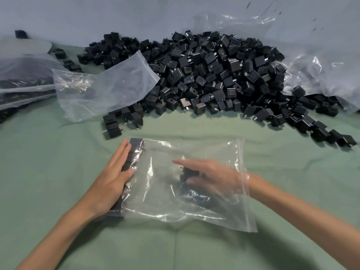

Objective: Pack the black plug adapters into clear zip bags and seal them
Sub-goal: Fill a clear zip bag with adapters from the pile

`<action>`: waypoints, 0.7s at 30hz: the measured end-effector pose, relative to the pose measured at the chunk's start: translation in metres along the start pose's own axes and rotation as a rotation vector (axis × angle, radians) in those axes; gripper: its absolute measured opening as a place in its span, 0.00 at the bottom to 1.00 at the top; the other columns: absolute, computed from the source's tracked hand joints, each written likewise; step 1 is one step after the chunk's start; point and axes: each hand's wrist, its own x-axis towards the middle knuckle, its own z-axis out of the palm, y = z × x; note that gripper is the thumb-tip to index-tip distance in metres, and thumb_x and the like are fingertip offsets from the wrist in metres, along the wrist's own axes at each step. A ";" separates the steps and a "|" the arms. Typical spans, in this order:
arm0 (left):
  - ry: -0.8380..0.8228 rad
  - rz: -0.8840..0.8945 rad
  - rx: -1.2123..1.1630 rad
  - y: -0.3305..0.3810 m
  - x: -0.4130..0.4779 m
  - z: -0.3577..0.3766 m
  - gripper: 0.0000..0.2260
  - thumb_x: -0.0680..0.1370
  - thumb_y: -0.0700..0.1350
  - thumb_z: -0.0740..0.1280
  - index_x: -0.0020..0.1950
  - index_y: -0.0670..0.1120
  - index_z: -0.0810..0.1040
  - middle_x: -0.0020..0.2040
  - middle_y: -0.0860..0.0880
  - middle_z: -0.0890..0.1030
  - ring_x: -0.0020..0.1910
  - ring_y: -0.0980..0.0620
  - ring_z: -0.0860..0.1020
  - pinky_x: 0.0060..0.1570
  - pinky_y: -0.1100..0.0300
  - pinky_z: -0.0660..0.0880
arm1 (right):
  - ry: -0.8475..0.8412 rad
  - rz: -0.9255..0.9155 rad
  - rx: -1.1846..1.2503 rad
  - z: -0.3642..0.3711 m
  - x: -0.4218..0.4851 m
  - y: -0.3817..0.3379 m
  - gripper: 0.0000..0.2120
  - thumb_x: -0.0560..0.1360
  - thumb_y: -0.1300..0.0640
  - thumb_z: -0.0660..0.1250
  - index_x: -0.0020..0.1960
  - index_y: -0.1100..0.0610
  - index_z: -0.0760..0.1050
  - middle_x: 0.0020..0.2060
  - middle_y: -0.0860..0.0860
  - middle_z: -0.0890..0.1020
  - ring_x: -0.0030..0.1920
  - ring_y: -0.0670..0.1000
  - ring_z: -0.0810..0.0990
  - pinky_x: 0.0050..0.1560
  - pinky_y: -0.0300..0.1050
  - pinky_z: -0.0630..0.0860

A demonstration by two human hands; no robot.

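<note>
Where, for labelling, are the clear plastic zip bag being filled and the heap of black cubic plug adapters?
Clear plastic zip bag [229, 213]: head view, bare lower film.
Heap of black plug adapters [214, 75]: head view, heap's middle.

A creased green cloth [58, 172] lies spread below a pale grey backdrop [97, 12].

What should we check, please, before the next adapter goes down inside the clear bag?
1. Zip bag mouth open on the right: ok.
2. Left grip flat against the adapter row at the bag's closed end: ok.
3. Right grip inside the bag, holding an adapter: cannot tell, blurred through plastic.
4. Row straight: cannot tell, glare.
5. Loose adapter pile stocked behind the bag: ok.
6. Bag sealed: not ok, mouth open.
</note>
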 end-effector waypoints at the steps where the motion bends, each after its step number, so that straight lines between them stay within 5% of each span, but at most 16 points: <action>1: 0.003 -0.004 -0.028 0.000 0.000 0.000 0.25 0.83 0.40 0.58 0.77 0.55 0.54 0.74 0.71 0.50 0.71 0.74 0.49 0.62 0.83 0.48 | 0.027 -0.046 -0.163 0.006 0.008 0.000 0.27 0.80 0.53 0.59 0.75 0.50 0.51 0.51 0.50 0.81 0.47 0.46 0.79 0.54 0.45 0.76; 4: 0.038 -0.009 -0.096 0.002 -0.001 0.001 0.25 0.80 0.48 0.57 0.76 0.56 0.56 0.74 0.72 0.53 0.71 0.74 0.51 0.61 0.83 0.50 | 0.080 -0.060 -0.301 0.016 0.026 0.000 0.32 0.77 0.42 0.59 0.75 0.46 0.46 0.40 0.47 0.76 0.36 0.47 0.74 0.41 0.39 0.75; 6: 0.056 -0.022 -0.142 0.003 -0.002 0.002 0.26 0.77 0.52 0.55 0.75 0.58 0.56 0.73 0.72 0.54 0.71 0.74 0.52 0.64 0.80 0.51 | 0.004 -0.024 -0.018 0.018 0.034 -0.004 0.32 0.75 0.39 0.61 0.75 0.47 0.58 0.36 0.41 0.77 0.35 0.40 0.77 0.40 0.34 0.76; 10: 0.072 -0.052 -0.216 0.000 -0.002 0.004 0.27 0.77 0.56 0.52 0.77 0.57 0.55 0.74 0.70 0.56 0.72 0.72 0.52 0.71 0.71 0.49 | -0.125 -0.006 0.516 0.019 0.045 -0.013 0.19 0.78 0.45 0.63 0.68 0.36 0.68 0.56 0.45 0.82 0.56 0.54 0.80 0.57 0.48 0.78; 13: 0.087 -0.047 -0.237 0.000 -0.002 0.006 0.26 0.78 0.57 0.51 0.77 0.56 0.55 0.74 0.68 0.56 0.72 0.71 0.53 0.71 0.71 0.49 | 0.004 -0.099 0.237 0.031 0.051 -0.021 0.24 0.79 0.59 0.64 0.73 0.55 0.65 0.58 0.48 0.79 0.55 0.34 0.75 0.57 0.22 0.67; 14: 0.091 -0.048 -0.240 0.000 -0.002 0.006 0.26 0.78 0.58 0.51 0.77 0.56 0.56 0.74 0.68 0.57 0.72 0.71 0.53 0.70 0.72 0.49 | 0.073 -0.178 0.153 0.034 0.051 -0.020 0.24 0.78 0.61 0.66 0.73 0.60 0.66 0.57 0.54 0.80 0.56 0.36 0.72 0.57 0.17 0.61; 16: 0.093 -0.054 -0.246 -0.001 -0.002 0.006 0.26 0.78 0.59 0.51 0.76 0.57 0.56 0.74 0.70 0.57 0.72 0.71 0.53 0.70 0.72 0.49 | 0.136 -0.226 0.050 0.034 0.050 -0.020 0.24 0.76 0.60 0.69 0.71 0.61 0.68 0.59 0.60 0.79 0.61 0.45 0.67 0.56 0.13 0.52; 21: 0.090 -0.060 -0.249 0.001 -0.003 0.007 0.26 0.78 0.61 0.51 0.76 0.58 0.56 0.73 0.71 0.57 0.72 0.71 0.53 0.72 0.64 0.49 | 0.080 -0.194 0.135 0.033 0.053 -0.023 0.23 0.79 0.56 0.66 0.73 0.54 0.66 0.67 0.54 0.74 0.63 0.45 0.68 0.57 0.15 0.56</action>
